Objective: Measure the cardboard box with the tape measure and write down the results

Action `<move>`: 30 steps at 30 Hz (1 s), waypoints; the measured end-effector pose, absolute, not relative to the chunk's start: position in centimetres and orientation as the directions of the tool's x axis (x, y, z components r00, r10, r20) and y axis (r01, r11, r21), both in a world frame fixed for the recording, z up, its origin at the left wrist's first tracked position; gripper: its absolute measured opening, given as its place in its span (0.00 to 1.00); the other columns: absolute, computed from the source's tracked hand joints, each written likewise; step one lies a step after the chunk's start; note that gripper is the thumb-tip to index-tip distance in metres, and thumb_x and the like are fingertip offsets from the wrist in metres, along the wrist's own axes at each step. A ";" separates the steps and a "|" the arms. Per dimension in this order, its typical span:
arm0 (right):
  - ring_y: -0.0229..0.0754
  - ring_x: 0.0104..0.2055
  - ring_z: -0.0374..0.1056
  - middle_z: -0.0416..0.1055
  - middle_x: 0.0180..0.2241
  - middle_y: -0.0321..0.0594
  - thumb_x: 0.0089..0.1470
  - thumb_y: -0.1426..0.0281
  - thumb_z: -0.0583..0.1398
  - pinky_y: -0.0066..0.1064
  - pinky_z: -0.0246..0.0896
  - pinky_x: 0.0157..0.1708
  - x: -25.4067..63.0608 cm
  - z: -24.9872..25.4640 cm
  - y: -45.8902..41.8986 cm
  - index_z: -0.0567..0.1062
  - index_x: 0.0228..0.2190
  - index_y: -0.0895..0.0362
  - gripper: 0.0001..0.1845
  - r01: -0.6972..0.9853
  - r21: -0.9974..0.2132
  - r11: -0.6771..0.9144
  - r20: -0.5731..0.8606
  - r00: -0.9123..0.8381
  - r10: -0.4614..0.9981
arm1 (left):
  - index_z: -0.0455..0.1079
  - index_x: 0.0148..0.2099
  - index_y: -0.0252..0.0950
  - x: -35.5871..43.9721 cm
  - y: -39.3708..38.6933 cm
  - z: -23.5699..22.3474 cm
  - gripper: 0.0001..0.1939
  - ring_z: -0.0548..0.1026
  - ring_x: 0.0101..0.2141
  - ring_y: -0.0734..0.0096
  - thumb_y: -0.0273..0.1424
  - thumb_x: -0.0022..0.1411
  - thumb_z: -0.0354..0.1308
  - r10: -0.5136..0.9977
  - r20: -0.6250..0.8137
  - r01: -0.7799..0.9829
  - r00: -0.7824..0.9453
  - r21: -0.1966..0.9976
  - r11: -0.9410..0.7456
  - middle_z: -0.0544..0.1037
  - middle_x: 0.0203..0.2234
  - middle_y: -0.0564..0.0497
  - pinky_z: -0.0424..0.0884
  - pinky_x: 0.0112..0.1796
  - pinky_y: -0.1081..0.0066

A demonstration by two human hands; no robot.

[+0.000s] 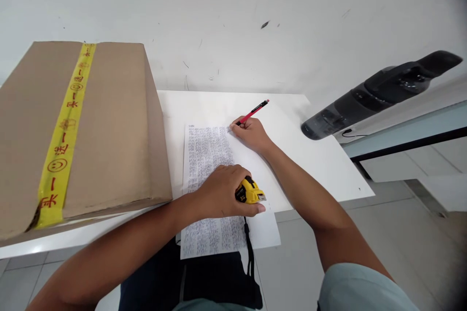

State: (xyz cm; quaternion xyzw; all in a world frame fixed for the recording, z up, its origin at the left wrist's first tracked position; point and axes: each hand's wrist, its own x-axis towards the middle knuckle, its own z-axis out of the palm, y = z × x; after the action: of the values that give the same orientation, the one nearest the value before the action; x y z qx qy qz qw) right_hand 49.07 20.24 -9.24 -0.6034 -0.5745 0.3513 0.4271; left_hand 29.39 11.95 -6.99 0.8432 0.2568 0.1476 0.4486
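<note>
In my left hand point(224, 192) is a yellow and black tape measure point(249, 191), its black wrist strap point(248, 243) hanging down past the table edge. That hand rests over a sheet of paper point(213, 235) covered in dense handwriting. My right hand point(253, 135) grips a red and black pen point(254, 111), tilted up to the right. Its writing end is hidden by my fingers, close to the top right of the written columns. The sheet's lower part overhangs the front edge of the table.
A large cardboard box point(109, 121) with yellow printed tape point(69, 121) fills the left of the white table point(292, 165). A black handheld vacuum cleaner point(365, 97) lies at the right, near a thin black cable point(353, 134). Behind is a scuffed white wall point(219, 19).
</note>
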 end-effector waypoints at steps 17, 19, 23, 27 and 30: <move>0.35 0.22 0.55 0.64 0.17 0.31 0.49 0.62 0.63 0.29 0.49 0.23 49.3 -9.5 20.4 0.75 0.26 0.56 0.10 0.365 -0.930 0.041 0.092 0.123 0.988 | 0.67 0.45 0.40 29.3 12.0 -7.2 0.27 0.73 0.40 0.61 0.52 0.52 0.69 0.557 0.027 0.296 0.830 0.825 -0.482 0.77 0.39 0.51 0.67 0.50 0.56; 0.35 0.22 0.56 0.64 0.18 0.31 0.49 0.63 0.63 0.29 0.49 0.23 49.3 -9.5 20.4 0.74 0.25 0.56 0.09 0.372 -0.927 0.047 0.099 0.124 0.987 | 0.67 0.45 0.40 29.3 12.0 -7.2 0.27 0.73 0.40 0.60 0.52 0.52 0.69 0.557 0.031 0.293 0.830 0.825 -0.483 0.77 0.39 0.50 0.67 0.50 0.56; 0.35 0.23 0.56 0.64 0.18 0.31 0.49 0.64 0.63 0.29 0.49 0.24 49.2 -9.5 20.3 0.74 0.25 0.56 0.08 0.390 -0.919 0.052 0.108 0.121 0.987 | 0.67 0.45 0.40 29.4 12.0 -7.0 0.27 0.73 0.40 0.60 0.51 0.52 0.69 0.554 0.026 0.296 0.832 0.823 -0.485 0.77 0.39 0.50 0.67 0.50 0.56; 0.35 0.23 0.55 0.64 0.18 0.31 0.50 0.65 0.63 0.29 0.48 0.24 49.2 -9.4 20.3 0.74 0.26 0.56 0.07 0.406 -0.912 0.050 0.106 0.117 0.987 | 0.67 0.46 0.40 29.4 12.0 -7.1 0.27 0.73 0.41 0.60 0.51 0.52 0.69 0.553 0.018 0.304 0.833 0.821 -0.484 0.77 0.40 0.50 0.67 0.50 0.56; 0.34 0.22 0.52 0.61 0.17 0.30 0.49 0.65 0.63 0.29 0.46 0.23 49.3 -9.4 20.2 0.75 0.26 0.57 0.07 0.413 -0.909 0.046 0.093 0.094 0.991 | 0.67 0.47 0.40 29.4 12.0 -7.1 0.28 0.74 0.41 0.60 0.52 0.52 0.69 0.553 0.024 0.297 0.833 0.823 -0.484 0.77 0.41 0.49 0.67 0.51 0.55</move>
State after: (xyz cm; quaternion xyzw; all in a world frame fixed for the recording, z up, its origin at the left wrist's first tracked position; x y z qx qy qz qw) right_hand 49.27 20.24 -9.41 -0.6028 -0.5825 0.3371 0.4287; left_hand 29.37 11.97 -7.14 0.8493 0.2502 0.1443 0.4419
